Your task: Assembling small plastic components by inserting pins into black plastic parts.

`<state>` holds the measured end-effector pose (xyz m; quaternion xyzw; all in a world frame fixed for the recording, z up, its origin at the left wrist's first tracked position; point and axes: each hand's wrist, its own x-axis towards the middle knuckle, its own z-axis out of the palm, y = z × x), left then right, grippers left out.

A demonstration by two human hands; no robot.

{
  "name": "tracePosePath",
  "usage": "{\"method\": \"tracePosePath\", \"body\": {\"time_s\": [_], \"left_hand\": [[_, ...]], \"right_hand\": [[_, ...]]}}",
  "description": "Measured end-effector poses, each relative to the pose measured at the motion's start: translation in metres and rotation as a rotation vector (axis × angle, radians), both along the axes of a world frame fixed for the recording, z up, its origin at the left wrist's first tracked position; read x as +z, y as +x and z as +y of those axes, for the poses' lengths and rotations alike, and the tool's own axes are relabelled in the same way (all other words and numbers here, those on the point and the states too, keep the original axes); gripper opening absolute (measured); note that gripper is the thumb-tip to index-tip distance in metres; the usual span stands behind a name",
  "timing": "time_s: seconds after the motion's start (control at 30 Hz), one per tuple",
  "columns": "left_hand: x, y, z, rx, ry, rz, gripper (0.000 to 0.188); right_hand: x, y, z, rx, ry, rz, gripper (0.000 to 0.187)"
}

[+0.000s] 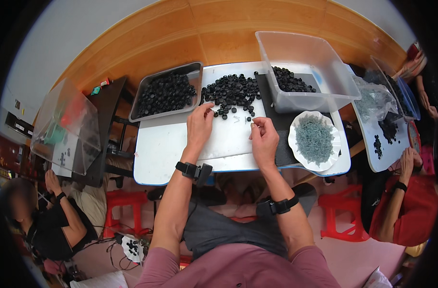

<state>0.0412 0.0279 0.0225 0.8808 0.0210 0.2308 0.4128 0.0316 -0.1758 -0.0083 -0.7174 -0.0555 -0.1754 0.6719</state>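
Observation:
A loose pile of small round black caps [233, 89] lies on the white table [166, 144] in front of me. My left hand [200, 127] is at the pile's near left edge, its fingers curled together next to a black cap; whether they hold one is hidden. To the right, my right hand [265, 141] is closed in a pinch above the white surface, close to a few stray caps. What sits between its fingertips is too small to make out. A few thin pale grey-green pieces [236, 118] lie between the hands.
A grey tray [132, 115] of black caps stands left of the pile. At right are a clear plastic bin [310, 101] with more caps and a scalloped white plate [294, 144] heaped with grey-green pieces. People sit at tables on both sides, near red stools [343, 216].

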Motion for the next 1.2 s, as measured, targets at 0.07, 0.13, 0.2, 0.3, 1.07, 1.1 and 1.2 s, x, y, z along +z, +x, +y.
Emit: {"method": "tracePosePath", "body": {"time_s": [0.07, 0.13, 0.2, 0.3, 1.07, 1.1, 1.2], "left_hand": [[-0.002, -0.005, 0.002, -0.004, 0.049, -0.021, 0.022], [-0.003, -0.007, 0.000, -0.001, 0.063, 0.014, 0.019], [-0.004, -0.005, -0.001, -0.033, 0.124, -0.041, 0.019], [-0.007, -0.003, 0.000, -0.078, 0.260, -0.094, 0.020], [0.016, 0.054, -0.057, -0.291, 0.609, 0.008, 0.017], [0.016, 0.055, -0.057, -0.291, 0.588, 0.000, 0.017], [0.014, 0.052, -0.047, -0.250, 0.400, -0.017, 0.018]], "right_hand": [[0.002, -0.001, 0.001, 0.005, 0.031, 0.023, 0.009], [0.003, 0.000, 0.001, 0.009, 0.023, 0.020, 0.009], [0.002, -0.001, 0.000, 0.008, 0.012, 0.017, 0.009], [0.002, -0.001, -0.001, 0.005, -0.004, 0.008, 0.008], [0.001, -0.004, -0.001, -0.063, 0.095, -0.041, 0.007], [0.001, -0.004, -0.001, -0.064, 0.086, -0.043, 0.007], [0.003, -0.004, 0.001, -0.039, 0.036, -0.023, 0.007]]}}
